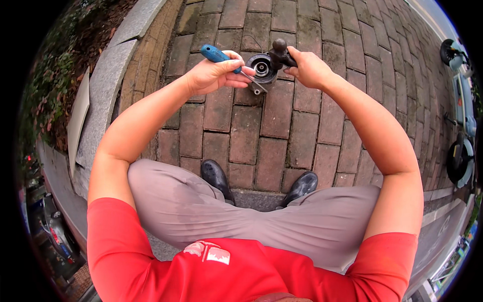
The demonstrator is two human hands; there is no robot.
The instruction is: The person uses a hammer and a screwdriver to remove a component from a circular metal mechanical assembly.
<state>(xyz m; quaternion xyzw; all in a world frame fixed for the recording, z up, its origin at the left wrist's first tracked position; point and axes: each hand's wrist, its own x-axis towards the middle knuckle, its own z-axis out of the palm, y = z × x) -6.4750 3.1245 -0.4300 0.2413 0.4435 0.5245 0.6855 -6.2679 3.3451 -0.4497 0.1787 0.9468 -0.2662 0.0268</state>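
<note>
A round dark metal part with a ringed hub in its middle and a small lug at its near edge sits on the brick paving in front of me. My left hand grips a screwdriver by its blue handle, some fingers loosely extended. The metal shaft slants down to the right, its tip at the near edge of the part; whether it touches cannot be told. From the right, my right hand is closed round the short handle of a dark ball-peen hammer. The hammer's head overlaps the part's right side in view.
Brick paving spreads around the part. My dark boots are planted on the near side. A stone kerb and a planted bed run along the left. A parked light-blue scooter stands at the far right.
</note>
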